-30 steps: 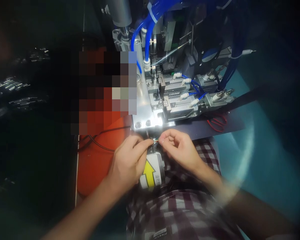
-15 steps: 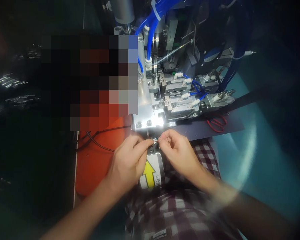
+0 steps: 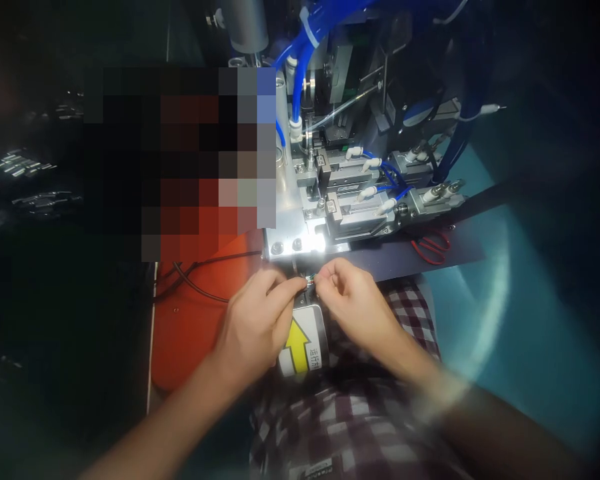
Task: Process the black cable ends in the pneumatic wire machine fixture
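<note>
1. Checked cloth (image 3: 360,413) fills the near edge, blurred low down, with both forearms crossing it.
2. Left hand (image 3: 253,327) partly hides a yellow-arrow label (image 3: 300,347); thumb and forefinger pinch the wire ends (image 3: 310,280), as before.
3. Right hand (image 3: 355,300) meets it from the other side, fingertips closed on the same wire ends; its fingers have curled tighter and sit nearer the left hand than a second ago.
4. Wire ends lie between the hands, just before the machine (image 3: 340,207); the strands are too small to tell apart.
5. Red-handled scissors (image 3: 433,248) lie right of the machine and blue hoses (image 3: 305,40) rise behind; a pixelated block (image 3: 180,160) hides its left.
</note>
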`<state>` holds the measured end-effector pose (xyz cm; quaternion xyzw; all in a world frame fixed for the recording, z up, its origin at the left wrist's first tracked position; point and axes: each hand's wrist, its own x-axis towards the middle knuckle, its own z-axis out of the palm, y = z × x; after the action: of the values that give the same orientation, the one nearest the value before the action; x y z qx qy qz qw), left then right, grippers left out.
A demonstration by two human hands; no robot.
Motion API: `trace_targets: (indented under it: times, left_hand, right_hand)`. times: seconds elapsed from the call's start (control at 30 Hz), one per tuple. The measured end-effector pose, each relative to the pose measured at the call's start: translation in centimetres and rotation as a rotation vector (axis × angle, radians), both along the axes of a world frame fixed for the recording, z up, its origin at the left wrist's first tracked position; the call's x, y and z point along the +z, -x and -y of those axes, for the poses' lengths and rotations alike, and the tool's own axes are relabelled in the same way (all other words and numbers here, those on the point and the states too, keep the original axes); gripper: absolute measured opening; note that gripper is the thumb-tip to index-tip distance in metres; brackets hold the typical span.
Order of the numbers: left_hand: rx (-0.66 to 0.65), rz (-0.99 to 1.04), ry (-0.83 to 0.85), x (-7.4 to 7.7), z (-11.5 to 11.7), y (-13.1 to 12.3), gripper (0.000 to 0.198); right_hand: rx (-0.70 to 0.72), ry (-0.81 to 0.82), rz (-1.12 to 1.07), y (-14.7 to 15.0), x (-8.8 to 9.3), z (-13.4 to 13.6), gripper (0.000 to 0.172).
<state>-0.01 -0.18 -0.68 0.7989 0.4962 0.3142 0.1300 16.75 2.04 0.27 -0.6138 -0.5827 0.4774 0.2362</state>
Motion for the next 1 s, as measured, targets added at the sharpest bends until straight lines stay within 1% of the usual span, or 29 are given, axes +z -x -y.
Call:
trace_targets:
  times: [0.07, 0.13, 0.17, 0.27, 0.5, 0.73, 1.0]
  left_hand:
    - [0.004, 0.005, 0.013, 0.04, 0.05, 0.03, 0.024]
    - [0.001, 0.012, 0.02, 0.03, 0.09, 0.09, 0.024]
    - [-0.002, 0.014, 0.02, 0.02, 0.09, 0.11, 0.023]
    - [0.003, 0.019, 0.012, 0.01, 0.08, 0.11, 0.023]
    - [0.003, 0.026, 0.003, 0.02, 0.08, 0.03, 0.024]
    - [0.005, 0.034, 0.014, -0.37, 0.14, 0.23, 0.026]
    - [0.003, 0.004, -0.003, -0.27, 0.13, 0.18, 0.024]
  right_hand:
    - [0.005, 0.166, -0.159, -0.48, -0.08, -0.33, 0.015]
    - [-0.004, 0.245, -0.259, -0.86, -0.18, -0.51, 0.016]
    - [-0.02, 0.236, -0.276, -0.96, -0.24, -0.51, 0.016]
    - [-0.06, 0.135, -0.278, -0.88, -0.45, -0.33, 0.016]
    - [-0.031, 0.047, -0.297, -0.39, -0.62, -0.03, 0.012]
    - [-0.047, 0.093, -0.314, -0.41, -0.64, 0.16, 0.013]
    - [-0.046, 0.055, -0.298, -0.27, -0.92, 0.37, 0.017]
